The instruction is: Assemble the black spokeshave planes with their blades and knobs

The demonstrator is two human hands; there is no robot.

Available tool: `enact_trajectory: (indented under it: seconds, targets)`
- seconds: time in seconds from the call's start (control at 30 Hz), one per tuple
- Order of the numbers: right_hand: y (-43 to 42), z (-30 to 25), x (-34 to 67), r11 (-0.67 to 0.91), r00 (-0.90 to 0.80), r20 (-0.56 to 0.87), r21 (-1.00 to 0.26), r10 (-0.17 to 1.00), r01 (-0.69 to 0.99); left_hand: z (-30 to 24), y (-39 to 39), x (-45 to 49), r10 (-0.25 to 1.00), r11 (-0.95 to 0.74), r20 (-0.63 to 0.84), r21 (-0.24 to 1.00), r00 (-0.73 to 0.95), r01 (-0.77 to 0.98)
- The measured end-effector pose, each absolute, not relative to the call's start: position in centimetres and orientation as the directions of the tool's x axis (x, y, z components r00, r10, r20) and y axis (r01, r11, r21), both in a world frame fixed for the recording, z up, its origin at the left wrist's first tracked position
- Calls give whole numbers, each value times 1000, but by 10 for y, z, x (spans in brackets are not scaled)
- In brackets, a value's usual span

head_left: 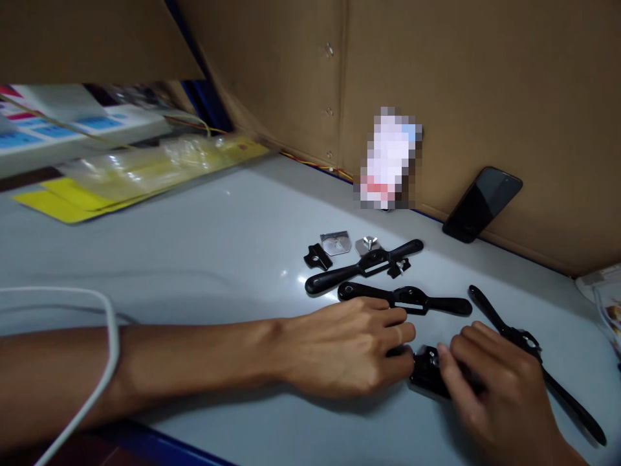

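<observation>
Low over the table, a black spokeshave [427, 378] lies between my two hands, its middle part showing with a bit of bright metal on top. My left hand [349, 349] curls around its left end, fingers bent and the handle hidden beneath. On its right side, my right hand [504, 382] is closed, thumb near the screw area; the fingertips are mostly hidden. Just beyond lie two black spokeshave bodies, a nearer one [410, 301] and a farther one [376, 262]. Another spokeshave [526, 340] rests slanted beyond my right hand.
Behind the spokeshaves are a black cap plate [317, 257], a steel blade [336, 243], and another plate with a wing screw [369, 244]. A dark phone [482, 204] and a blurred screen [391, 158] lean on the cardboard wall [272, 65]. A white cable [111, 323] crosses my left forearm.
</observation>
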State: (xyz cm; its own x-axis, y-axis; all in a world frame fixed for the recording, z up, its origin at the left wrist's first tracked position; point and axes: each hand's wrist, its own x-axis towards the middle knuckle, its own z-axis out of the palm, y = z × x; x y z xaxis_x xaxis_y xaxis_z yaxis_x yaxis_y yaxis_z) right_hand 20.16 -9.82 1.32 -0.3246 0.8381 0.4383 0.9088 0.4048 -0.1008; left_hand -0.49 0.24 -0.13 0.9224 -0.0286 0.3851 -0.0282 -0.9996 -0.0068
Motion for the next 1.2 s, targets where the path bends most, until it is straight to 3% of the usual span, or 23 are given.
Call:
enact_trajectory:
  seconds: [0.1,0.2,0.37,0.47,0.57,0.8,1.0,1.13,1.2]
  targets:
    - [-91,22,208,402,-269,348,-400,898,824,-2,2,-5,-45,-999,387,-11,921,-44]
    - [-87,26,212,432,-327,284,-521,901,736,-4,3,-6,-48,-999,386,-16,921,-45]
    - [-93,26,216,448,-361,282,-365,889,816,-5,3,-5,-43,-999,395,-4,918,-45]
    - [-97,28,214,500,-432,254,-380,865,778,-5,4,-5,-52,-998,396,-1,917,-56]
    - [-99,27,211,523,-437,298,-357,849,774,-5,5,-5,-54,-998,405,-8,913,-56]
    - [-100,21,210,521,-431,399,-150,809,840,-4,5,-5,-48,-999,400,-7,915,-50]
    - [-100,22,208,527,-421,360,-282,833,802,-3,4,-5,-59,-998,400,-22,915,-55]
    - [-101,20,210,501,-406,380,-196,831,843,-2,5,-6,-54,-998,395,-35,917,-44]
    - [-101,19,210,508,-405,388,-212,828,835,-1,4,-6,-57,-998,398,-27,916,-50]
